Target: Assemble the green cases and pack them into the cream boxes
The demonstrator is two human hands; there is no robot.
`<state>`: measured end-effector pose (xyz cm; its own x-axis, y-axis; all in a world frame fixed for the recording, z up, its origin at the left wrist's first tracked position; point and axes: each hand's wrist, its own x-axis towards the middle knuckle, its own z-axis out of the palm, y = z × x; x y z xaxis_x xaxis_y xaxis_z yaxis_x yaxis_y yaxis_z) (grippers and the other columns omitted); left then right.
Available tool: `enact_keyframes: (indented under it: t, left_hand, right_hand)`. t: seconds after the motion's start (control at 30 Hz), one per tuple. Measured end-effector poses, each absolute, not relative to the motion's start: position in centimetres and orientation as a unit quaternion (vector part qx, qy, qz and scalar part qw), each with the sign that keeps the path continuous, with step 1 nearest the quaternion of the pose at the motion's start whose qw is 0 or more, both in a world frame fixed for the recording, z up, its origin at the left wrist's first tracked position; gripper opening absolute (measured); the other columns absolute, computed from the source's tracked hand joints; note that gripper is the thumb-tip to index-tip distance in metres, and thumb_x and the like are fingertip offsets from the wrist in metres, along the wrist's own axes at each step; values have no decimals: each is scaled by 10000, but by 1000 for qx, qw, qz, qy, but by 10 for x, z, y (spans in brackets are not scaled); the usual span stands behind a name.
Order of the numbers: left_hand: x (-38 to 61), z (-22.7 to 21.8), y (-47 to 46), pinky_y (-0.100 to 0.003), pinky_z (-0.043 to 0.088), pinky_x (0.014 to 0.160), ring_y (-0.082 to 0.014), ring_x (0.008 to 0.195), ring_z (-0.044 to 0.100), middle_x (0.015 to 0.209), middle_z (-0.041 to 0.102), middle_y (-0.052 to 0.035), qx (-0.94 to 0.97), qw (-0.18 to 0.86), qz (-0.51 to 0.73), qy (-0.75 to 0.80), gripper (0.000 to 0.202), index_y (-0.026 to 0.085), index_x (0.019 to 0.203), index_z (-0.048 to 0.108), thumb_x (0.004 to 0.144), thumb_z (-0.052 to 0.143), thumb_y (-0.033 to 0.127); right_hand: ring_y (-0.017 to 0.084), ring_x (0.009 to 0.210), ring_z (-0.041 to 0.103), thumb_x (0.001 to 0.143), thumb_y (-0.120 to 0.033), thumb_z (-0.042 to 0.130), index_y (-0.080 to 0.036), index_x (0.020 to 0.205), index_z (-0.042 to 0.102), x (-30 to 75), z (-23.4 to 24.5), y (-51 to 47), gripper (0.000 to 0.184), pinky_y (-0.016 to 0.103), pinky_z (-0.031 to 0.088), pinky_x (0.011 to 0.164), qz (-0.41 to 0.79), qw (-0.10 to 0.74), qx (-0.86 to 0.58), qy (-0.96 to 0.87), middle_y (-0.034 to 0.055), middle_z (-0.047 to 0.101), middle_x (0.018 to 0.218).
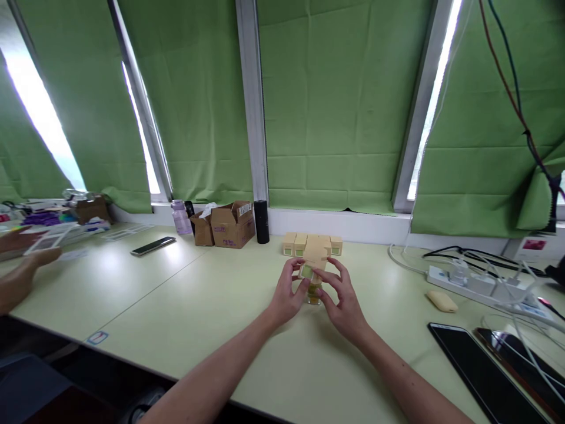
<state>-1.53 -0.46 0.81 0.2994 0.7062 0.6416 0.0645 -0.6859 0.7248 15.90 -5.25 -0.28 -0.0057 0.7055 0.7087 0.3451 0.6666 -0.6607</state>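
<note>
A small beige carton (316, 254) with a pale green square on its front is held up between my two hands. My left hand (288, 294) pinches its left side, thumb at the lower edge. The fingers of my right hand (342, 300) press on its right side, and the thumb reaches low beside a small glass bottle (313, 296) with yellowish contents. This bottle is directly below the carton; whether it stands on the table or hangs partly inside the carton I cannot tell. Just behind is a row of several matching cartons (289, 244), partly hidden by the held one.
On the pale table (212, 318) a phone (153, 246), a purple bottle (180, 218), cardboard boxes (233, 225) and a black tumbler (261, 222) stand left. To the right are a power strip (479, 287), cables and a dark tablet (477, 368). Another person's hand (22, 280) holds sheets far left.
</note>
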Motion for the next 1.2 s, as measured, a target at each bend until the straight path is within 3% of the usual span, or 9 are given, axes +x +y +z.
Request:
enact_keyframes:
  t: [0.13,0.23,0.37,0.6,0.77,0.93,1.07,1.2]
  left_hand:
    - [-15,12,-5,-449,461,1077,-268,1284,529,1356,544,-125,749,282,545,251,410,251,1375,442,1023,529,444]
    - [-15,13,-5,-457,446,1087,-278,1302,523,1383,539,-131,740,282,551,263,439,251,1399,430,1023,528,456]
    - [-18,10,0,-467,446,1085,-295,1326,517,1412,531,-144,719,287,569,277,465,242,1409,430,1015,543,460]
    - [-18,3,14,-431,475,994,-273,1135,591,1222,624,-112,691,236,595,337,492,210,1265,553,876,734,451]
    - [-20,3,21,-408,473,953,-268,1105,608,1214,650,-110,649,261,606,379,513,197,1248,562,833,756,428]
    - [-26,-2,32,-402,484,931,-254,1056,630,1185,677,-108,621,319,600,391,511,187,1183,585,775,787,419]
    - [-28,-7,38,-400,525,893,-245,1013,655,1221,670,-112,596,361,588,410,549,188,1169,590,697,833,327]
    - [-28,-9,38,-398,549,869,-257,1016,673,1204,684,-106,600,370,572,419,501,188,1120,610,665,816,227]
  right_hand:
    - [310,1360,555,989,-251,568,-396,1430,599,157,-5,-56,466,527,559,1062,136,558,-372,-729,56,208,1698]
    - [343,1494,413,981,-214,564,-408,1502,516,157,-4,-60,557,575,479,1139,110,525,-372,-758,29,179,1727]
    - [304,1581,243,990,-194,521,-372,1586,382,156,4,-67,637,577,370,1221,97,494,-348,-791,29,213,1726]
    - [265,1507,414,969,-138,487,-348,1592,338,153,6,-70,674,573,368,1237,70,490,-325,-806,36,427,1635]
    - [292,1310,590,931,-136,527,-300,1411,541,157,-4,-56,508,536,518,1097,33,524,-377,-763,86,654,1370]
    - [340,1265,572,879,-148,569,-261,1374,559,166,-25,-39,508,577,537,1024,21,471,-476,-742,112,659,1318]
    - [360,1292,550,888,-180,601,-246,1414,528,170,-39,-31,535,561,525,1030,34,455,-496,-739,125,663,1337]
    - [358,1195,606,866,-179,626,-258,1337,581,170,-42,-27,480,537,532,982,50,437,-512,-738,116,709,1244]
